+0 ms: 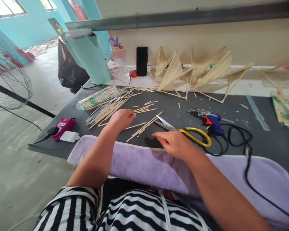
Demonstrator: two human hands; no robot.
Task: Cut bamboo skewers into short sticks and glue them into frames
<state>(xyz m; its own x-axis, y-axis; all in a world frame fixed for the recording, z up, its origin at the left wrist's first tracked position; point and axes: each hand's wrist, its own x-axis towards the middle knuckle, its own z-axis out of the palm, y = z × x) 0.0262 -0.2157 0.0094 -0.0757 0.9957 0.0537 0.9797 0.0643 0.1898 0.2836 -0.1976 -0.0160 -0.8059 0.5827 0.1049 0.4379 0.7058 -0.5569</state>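
Observation:
My left hand (122, 120) is closed over the thin wooden sticks (108, 113) on the dark tabletop; its fingertips are turned away, so what they hold is hidden. A few more sticks (144, 126) lie loose just to its right. Low over the table's near edge is my right hand (174, 143), its forefinger stretched toward the left and nothing visible in it. Beyond that hand lie scissors with yellow handles (197, 136), their blades pointing left. Beside the blades is a pale pointed strip (164, 121).
Stick-built zigzag frames (192, 72) stand along the wall. A blue glue gun (214, 124) with a looping black cable lies right. A kettle (88, 56), bottle (119, 61) and phone (142, 61) stand behind. A pink power strip (63, 127) sits left; purple cloth (139, 160) covers the near edge.

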